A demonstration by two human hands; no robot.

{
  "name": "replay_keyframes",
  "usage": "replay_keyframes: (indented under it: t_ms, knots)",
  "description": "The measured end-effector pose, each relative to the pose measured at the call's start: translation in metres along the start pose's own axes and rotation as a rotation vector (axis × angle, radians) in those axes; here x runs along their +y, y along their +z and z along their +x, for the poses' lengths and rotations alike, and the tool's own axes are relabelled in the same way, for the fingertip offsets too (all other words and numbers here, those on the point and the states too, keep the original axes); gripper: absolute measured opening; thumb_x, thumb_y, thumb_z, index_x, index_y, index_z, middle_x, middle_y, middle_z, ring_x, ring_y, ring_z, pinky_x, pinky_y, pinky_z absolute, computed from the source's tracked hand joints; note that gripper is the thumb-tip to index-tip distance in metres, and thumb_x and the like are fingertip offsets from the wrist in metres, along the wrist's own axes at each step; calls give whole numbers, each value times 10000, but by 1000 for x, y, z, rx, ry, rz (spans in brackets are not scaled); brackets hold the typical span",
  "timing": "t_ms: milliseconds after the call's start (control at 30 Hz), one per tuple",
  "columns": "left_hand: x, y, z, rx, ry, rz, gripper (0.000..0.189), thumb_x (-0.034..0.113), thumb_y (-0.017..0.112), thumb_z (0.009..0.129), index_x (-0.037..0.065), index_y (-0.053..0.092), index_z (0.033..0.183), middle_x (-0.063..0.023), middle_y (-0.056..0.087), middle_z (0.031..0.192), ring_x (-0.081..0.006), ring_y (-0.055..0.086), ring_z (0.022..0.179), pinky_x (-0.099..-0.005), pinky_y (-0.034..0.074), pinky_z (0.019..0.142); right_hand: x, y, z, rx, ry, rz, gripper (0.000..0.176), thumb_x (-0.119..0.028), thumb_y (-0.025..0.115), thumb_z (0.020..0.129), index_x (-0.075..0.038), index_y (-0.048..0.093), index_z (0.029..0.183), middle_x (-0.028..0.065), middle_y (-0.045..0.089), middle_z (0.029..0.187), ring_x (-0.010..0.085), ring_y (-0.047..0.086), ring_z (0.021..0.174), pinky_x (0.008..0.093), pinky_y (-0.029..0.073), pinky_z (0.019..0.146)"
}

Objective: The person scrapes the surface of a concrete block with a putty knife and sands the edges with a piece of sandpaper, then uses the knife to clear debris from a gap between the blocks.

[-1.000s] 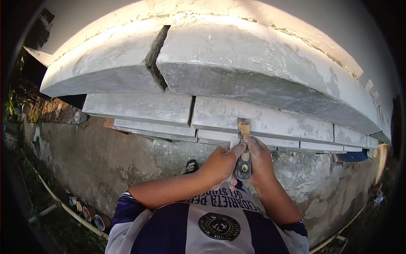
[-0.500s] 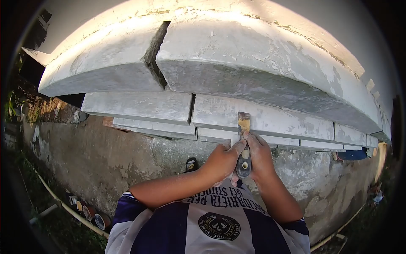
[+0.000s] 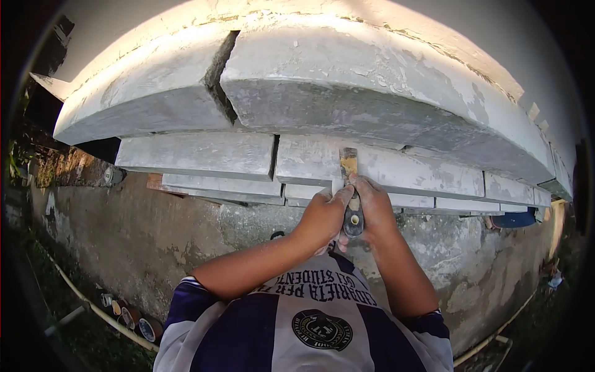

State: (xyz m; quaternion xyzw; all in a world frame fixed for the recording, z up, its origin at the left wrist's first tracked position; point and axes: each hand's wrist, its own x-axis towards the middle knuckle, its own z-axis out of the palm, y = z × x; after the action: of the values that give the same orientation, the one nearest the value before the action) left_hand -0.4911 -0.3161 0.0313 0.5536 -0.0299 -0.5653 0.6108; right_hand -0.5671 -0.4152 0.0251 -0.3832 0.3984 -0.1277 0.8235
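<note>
A putty knife [image 3: 349, 162] with a worn, yellow-stained blade and a black handle with a hole points away from me, in front of the grey-white blocks. My right hand [image 3: 374, 204] grips it from the right, with fingers near the base of the blade. My left hand [image 3: 327, 214] is closed at the left side of the handle, thumb against it; a small white piece shows by the thumb, too small to make out. Behind the blade lies a long plastered block [image 3: 409, 170], under a larger overhanging block [image 3: 372, 111] with a dark gap at its left end.
Below the blocks is a stained concrete surface [image 3: 167, 217]. Several pots [image 3: 149, 328] stand at the lower left beside a pale pipe [image 3: 93, 304]. A blue object [image 3: 515, 219] sits under the blocks at the right. A sunlit wall [image 3: 496, 31] rises behind.
Both hands and the putty knife have moved slightly up and to the left in view. The blocks have shifted a little left, and the dark shape near my left forearm shows less.
</note>
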Motion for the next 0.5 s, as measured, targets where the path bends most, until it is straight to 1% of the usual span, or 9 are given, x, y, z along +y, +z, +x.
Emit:
replay_keyframes:
  t_ms: [67,100,200,233,333,367,467,500]
  knots:
    - [-1,-2,14,8,3,-37,355,304,511,992,-32,511,1106,-98,612,727,-168,558,409,-312,450,283,-1,4,10,39,-10,17,257,-256,591,958,-9,591,1029,90,604,749,188,564,478,345,470,373]
    - [1,0,10,22,24,-42,361,307,513,991,-37,523,1102,-91,610,712,-167,548,401,-307,448,286,-3,2,5,-31,-2,0,261,-256,598,958,-9,592,1041,88,614,787,179,595,559,327,498,449]
    - [1,0,-17,19,-39,-21,371,312,511,993,-44,533,1094,-86,609,706,-170,548,400,-306,449,291,6,9,-12,45,-18,35,266,-234,527,998,24,544,1058,103,611,820,177,626,660,317,514,520]
    - [0,-3,-24,-35,-72,-4,380,321,514,992,-45,539,1088,-91,608,705,-173,558,407,-308,453,292,8,8,-21,27,-18,21,264,-230,534,998,27,553,1056,94,616,851,161,623,714,306,514,574]
    - [-3,-4,-18,11,-103,26,372,320,517,990,-39,545,1085,-90,607,699,-171,561,407,-304,453,292,13,6,-13,66,-44,-19,252,-220,535,996,25,569,1043,95,616,852,161,619,701,301,510,569]
    - [-1,-4,-11,31,-7,30,355,313,517,988,-31,549,1071,-85,606,694,-165,556,403,-304,451,291,10,9,-6,100,-41,-41,252,-222,527,998,24,564,1038,100,618,845,164,619,682,306,509,553]
    - [1,-6,15,56,41,-64,344,306,513,989,-30,544,1060,-84,601,684,-164,549,396,-304,447,289,5,9,16,40,-42,-21,270,-241,523,1002,25,541,1045,103,616,837,165,616,661,310,506,535]
    - [7,-5,7,57,38,-36,343,306,511,990,-28,542,1056,-87,597,681,-166,549,393,-307,444,286,-1,14,8,21,-54,-46,278,-255,520,1003,19,535,1043,106,617,839,171,613,633,317,507,513]
